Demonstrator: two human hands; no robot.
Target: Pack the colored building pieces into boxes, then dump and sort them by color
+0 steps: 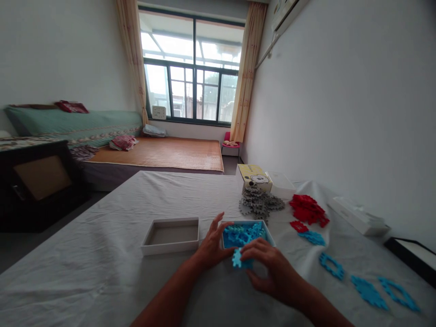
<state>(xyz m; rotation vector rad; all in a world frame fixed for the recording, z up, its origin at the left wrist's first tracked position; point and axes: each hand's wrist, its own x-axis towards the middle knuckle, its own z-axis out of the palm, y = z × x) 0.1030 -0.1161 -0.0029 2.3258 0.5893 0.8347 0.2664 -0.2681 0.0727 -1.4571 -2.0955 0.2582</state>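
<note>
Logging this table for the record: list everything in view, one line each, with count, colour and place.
table: one, white cloth, foreground
empty tray: one, white, left of hands
filled box: one, white, holds blue pieces, at the hands
held piece: one, blue, at box's near edge
loose blue pieces: four, blue, right of box
grey pile: one, grey, behind box
red pile: one, red, right of grey; one loose piece beside it
yellow box: one, yellow, far table edge
white carton: one, white, beside yellow box
bed: one, green cover, back left
left hand: fingers spread against box
right hand: pinching held piece
</note>
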